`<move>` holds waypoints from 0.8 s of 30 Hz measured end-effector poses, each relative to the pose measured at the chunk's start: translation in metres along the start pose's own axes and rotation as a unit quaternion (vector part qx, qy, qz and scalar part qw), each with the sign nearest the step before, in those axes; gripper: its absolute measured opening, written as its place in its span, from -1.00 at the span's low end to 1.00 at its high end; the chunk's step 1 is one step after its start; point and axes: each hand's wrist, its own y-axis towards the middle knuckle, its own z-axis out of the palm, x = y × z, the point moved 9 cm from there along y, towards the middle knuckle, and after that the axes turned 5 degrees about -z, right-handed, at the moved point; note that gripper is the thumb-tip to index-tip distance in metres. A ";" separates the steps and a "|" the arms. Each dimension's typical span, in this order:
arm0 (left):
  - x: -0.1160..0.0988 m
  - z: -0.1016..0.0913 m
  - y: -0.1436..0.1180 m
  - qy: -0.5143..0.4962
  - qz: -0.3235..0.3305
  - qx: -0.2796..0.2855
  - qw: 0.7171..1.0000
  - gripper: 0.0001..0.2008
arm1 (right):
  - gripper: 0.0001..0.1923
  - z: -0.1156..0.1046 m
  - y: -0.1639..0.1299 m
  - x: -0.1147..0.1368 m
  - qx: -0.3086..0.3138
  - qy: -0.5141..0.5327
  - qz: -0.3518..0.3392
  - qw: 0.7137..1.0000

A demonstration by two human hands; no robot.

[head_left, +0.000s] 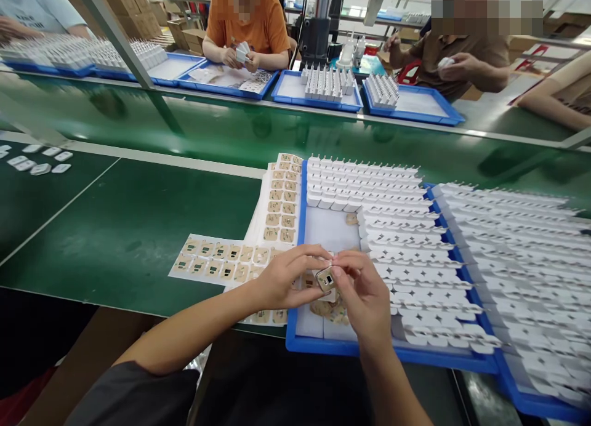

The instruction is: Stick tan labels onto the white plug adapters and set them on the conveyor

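Two bare hands meet at one small, rounded-square white plastic piece with a tan face and dark cutouts [325, 280], so neither is nearer. It lies just right of the left hand [282, 281], pinched between fingers and thumb, and just left of the right hand [369, 295], whose thumb and fingers grip its right edge. The tan face tilts up toward the wearer; its long axis cannot be told. It is above the left part of the blue plastic tray [332, 347].
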 end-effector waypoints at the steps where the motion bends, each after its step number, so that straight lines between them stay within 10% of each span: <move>1: 0.000 -0.001 0.000 0.003 -0.006 0.000 1.000 -0.56 | -0.83 -0.003 -0.001 0.009 -0.016 -0.048 -0.044 0.998; 6: 0.020 -0.006 0.001 -0.007 -0.137 -0.011 0.991 -0.62 | -0.71 -0.005 -0.015 0.040 -0.043 -0.146 -0.200 0.968; 13: 0.037 -0.039 0.008 0.088 -0.210 -0.085 0.970 -0.65 | -0.76 -0.028 0.005 0.014 -0.148 -0.221 -0.065 0.962; 19: 0.080 -0.136 -0.010 0.143 -0.281 -0.253 0.915 -0.50 | -0.69 -0.001 0.013 0.001 -0.009 -0.316 -0.104 0.943; 24: 0.134 -0.240 -0.074 0.213 -0.368 -0.309 0.851 -0.50 | -0.67 0.024 0.005 -0.023 0.128 -0.344 -0.074 0.927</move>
